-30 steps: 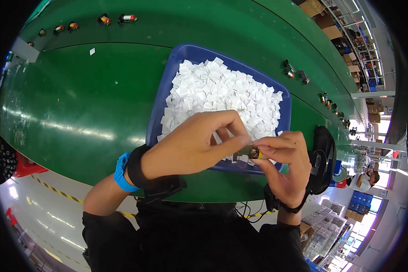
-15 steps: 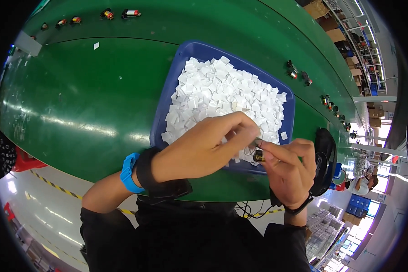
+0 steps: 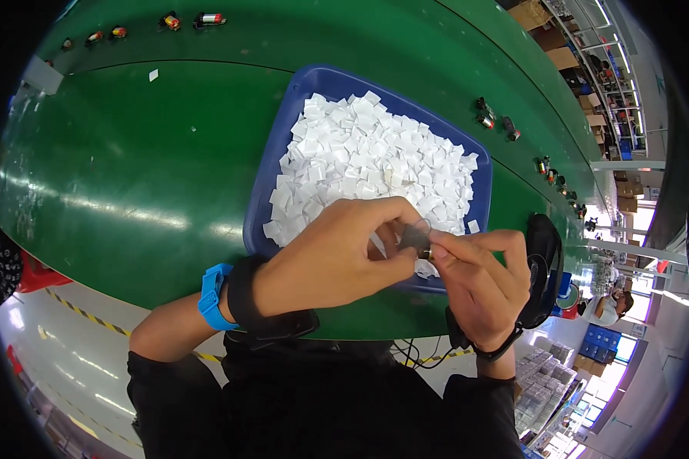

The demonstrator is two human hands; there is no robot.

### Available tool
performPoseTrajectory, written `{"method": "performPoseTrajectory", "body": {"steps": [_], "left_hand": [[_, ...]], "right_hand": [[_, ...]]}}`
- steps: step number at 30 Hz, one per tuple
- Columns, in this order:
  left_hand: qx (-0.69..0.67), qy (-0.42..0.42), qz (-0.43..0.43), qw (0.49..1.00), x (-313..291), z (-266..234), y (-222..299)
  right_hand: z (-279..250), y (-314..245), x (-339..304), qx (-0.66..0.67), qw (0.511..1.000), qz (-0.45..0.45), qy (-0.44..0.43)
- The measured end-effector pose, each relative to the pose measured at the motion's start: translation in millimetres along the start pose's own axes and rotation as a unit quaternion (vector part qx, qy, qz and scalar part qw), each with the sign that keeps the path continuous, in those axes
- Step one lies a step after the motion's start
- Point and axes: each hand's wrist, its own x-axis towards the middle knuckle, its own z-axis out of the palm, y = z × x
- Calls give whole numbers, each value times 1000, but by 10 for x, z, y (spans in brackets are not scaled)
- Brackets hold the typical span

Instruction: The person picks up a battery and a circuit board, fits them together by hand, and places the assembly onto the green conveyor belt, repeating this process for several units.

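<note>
Over the near right part of a blue tray [image 3: 254, 222] filled with small white square pieces [image 3: 375, 145], my two hands meet at the fingertips. Between them is a small electronic part [image 3: 416, 237], dark grey with a thin wire loop and a glint of gold; fingers hide much of it. My left hand [image 3: 344, 249] is closed, thumb and forefinger pinching the part from the left. From the right, my right hand [image 3: 482, 279] grips the same part between thumb and forefinger, the other fingers curled.
Small red, yellow and black assemblies [image 3: 210, 20] stand along the green conveyor belt [image 3: 283, 34], left and right of the tray. One white piece [image 3: 154, 75] lies loose on the green table [image 3: 115, 176]. A black case [image 3: 542, 268] lies beside my right hand.
The dark grey face of the part now shows between my fingers, and its black-and-gold end is mostly covered. My right fingertips have closed in on it. The view has shifted slightly.
</note>
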Motion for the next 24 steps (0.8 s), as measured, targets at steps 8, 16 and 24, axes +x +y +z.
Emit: {"method": "performPoseTrajectory", "body": {"steps": [8,16,24], "left_hand": [[-81,2,48,996,28,5,106],[-115,91,114,983,39,-4,88],[-66,69,174,980,30,59,56]], "right_hand": [[-4,69,80,-43,998,-34,36],[75,-73,119,210,938,181,208],[149,-16,-88,347,898,259,80]]}}
